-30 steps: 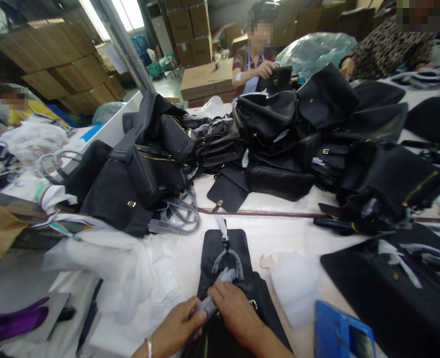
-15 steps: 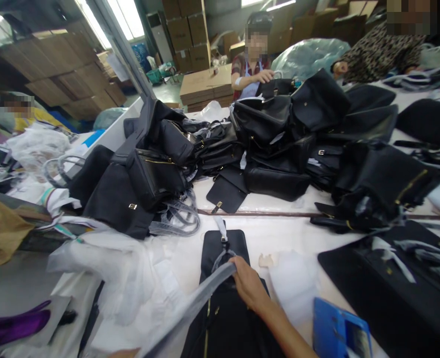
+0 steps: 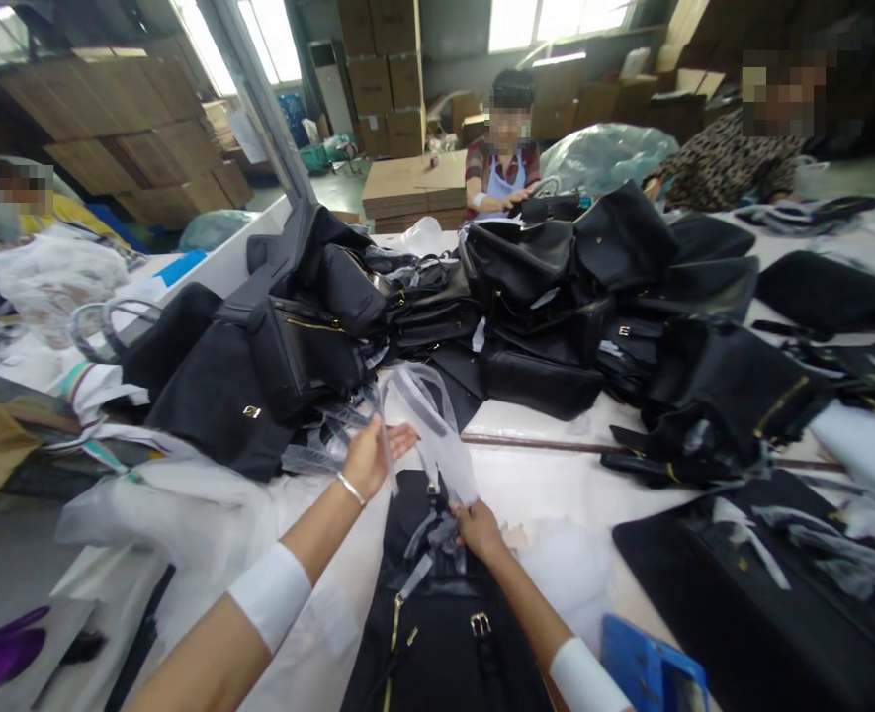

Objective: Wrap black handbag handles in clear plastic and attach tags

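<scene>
A black backpack with a gold zipper and buckle lies on the white table in front of me. Its strap, wrapped in clear plastic, arches up over the bag's top. My right hand is closed on the wrapped strap near the top of the backpack. To the left, my left hand has its fingers stretched out beside the raised loop; some clear plastic passes by its thumb, and I cannot tell whether they touch.
Black bags are heaped across the far side. White wrapping sheets lie to the left. A blue case and another black bag lie to the right. A person in an apron works opposite.
My left hand has come up from the bottom edge to the bag's top. The wrapped strap, earlier stretched toward the lower left, now loops up and away. The right hand stays near the bag's top.
</scene>
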Demonstrator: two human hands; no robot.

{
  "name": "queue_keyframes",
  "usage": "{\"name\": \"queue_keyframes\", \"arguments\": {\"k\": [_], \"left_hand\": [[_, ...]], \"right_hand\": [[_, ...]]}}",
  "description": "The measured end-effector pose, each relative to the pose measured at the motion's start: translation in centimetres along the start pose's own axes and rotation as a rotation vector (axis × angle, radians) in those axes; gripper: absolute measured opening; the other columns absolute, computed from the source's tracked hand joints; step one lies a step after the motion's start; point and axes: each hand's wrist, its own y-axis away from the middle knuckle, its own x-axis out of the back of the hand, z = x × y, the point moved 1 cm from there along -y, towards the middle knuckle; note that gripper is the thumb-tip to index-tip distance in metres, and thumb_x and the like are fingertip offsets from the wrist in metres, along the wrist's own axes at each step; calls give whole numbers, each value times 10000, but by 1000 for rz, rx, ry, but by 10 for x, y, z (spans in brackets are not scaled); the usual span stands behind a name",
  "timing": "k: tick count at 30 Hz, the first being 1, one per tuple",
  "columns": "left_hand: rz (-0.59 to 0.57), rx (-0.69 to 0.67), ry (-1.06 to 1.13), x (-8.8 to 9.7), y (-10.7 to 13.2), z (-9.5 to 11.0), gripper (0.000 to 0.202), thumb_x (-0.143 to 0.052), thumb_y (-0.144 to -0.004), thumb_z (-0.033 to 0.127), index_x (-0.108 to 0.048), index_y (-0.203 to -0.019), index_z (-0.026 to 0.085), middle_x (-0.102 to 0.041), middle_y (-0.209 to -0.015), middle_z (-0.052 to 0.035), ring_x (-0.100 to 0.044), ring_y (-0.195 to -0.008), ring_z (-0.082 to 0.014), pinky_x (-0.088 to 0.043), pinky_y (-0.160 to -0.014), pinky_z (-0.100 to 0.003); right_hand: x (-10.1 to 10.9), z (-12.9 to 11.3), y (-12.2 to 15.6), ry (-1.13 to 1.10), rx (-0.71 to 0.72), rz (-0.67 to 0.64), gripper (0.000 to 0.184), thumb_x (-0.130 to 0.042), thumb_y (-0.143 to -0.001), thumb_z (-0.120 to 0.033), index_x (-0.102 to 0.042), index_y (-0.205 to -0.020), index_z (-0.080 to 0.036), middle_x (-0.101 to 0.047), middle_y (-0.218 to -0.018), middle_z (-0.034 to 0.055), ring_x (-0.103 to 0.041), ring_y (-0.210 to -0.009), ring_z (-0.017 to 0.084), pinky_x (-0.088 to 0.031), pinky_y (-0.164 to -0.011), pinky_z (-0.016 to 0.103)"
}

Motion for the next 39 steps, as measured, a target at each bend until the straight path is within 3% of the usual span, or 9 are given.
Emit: {"name": "queue_keyframes", "arguments": {"k": [4, 6, 8, 11, 15, 20, 27, 34, 39], "left_hand": [[-39, 32, -304, 3, 40, -96, 209, -425, -902, 292, -558, -951, 138, -660, -775, -73, -664, -619, -153, -559, -588, -293], [-119, 4, -465, 10, 58, -124, 203, -445, -872, 231, -587, -998, 161, -664, -870, -70, -645, -653, -146, -550, -634, -300], [-208, -44, -610, 16, 66, -136, 279, -491, -818, 148, -610, -1062, 213, -653, -1021, -56, -642, -796, -156, -525, -797, -323], [-320, -100, -788, 24, 59, -139, 356, -535, -762, 84, -640, -1053, 260, -633, -1086, -27, -611, -987, -186, -435, -959, -332], [-394, -126, -953, 28, 46, -137, 256, -498, -823, 139, -654, -1002, 234, -645, -1029, -45, -621, -977, -213, -441, -939, -349], [-431, -134, -1027, 26, 43, -136, 451, -474, -841, 144, -499, -1280, 245, -607, -1222, -55, -588, -1071, -192, -418, -971, -305], [-399, -54, -946, 33, 50, -142, 516, -504, -772, 105, -490, -1276, 216, -689, -793, -11, -642, -834, -209, -454, -808, -304], [-404, 67, -680, 43, 62, -149, 422, -371, -879, 246, -485, -1283, 205, -642, -778, 18, -562, -490, -102, -449, -503, -207], [-396, 114, -619, 41, 62, -150, 450, -369, -898, 430, -588, -1170, 148, -631, -661, 9, -566, -460, -128, -443, -457, -224]], "right_hand": [[-3, 6, 26, -45, 47, 195, 341, -426, -917, -307, -409, -1221, -153, -612, -1012, 87, -630, -759, 187, -520, -732, 356], [-9, 4, 45, 2, 144, 231, 266, -395, -931, -290, -442, -1164, -170, -572, -1073, 108, -608, -900, 209, -487, -844, 381], [-19, 0, 60, 116, 281, 192, 183, -382, -940, -253, -498, -1070, -197, -572, -1017, 82, -602, -913, 208, -487, -830, 356], [-35, -6, 67, 373, 388, 145, 175, -414, -930, -199, -509, -1076, -203, -573, -963, 61, -620, -837, 193, -497, -700, 290], [-52, -8, 59, 668, 394, 171, 94, -451, -927, -194, -521, -989, -187, -569, -878, 48, -609, -689, 167, -442, -560, 242], [-58, -4, 53, 737, 379, 177, 146, -408, -915, -83, -515, -909, -182, -574, -848, 49, -588, -628, 145, -396, -540, 233], [-55, -12, 59, 766, 341, 150, 113, -398, -940, -130, -498, -920, -179, -582, -824, 45, -576, -566, 131, -331, -481, 225], [-57, -9, 73, 713, 459, -14, 116, -408, -921, -104, -478, -936, -194, -601, -811, 21, -607, -620, 135, -377, -508, 214], [-63, -9, 81, 774, 532, -78, 217, -436, -852, -38, -465, -1021, -172, -617, -853, 48, -616, -638, 154, -411, -515, 225]]}}
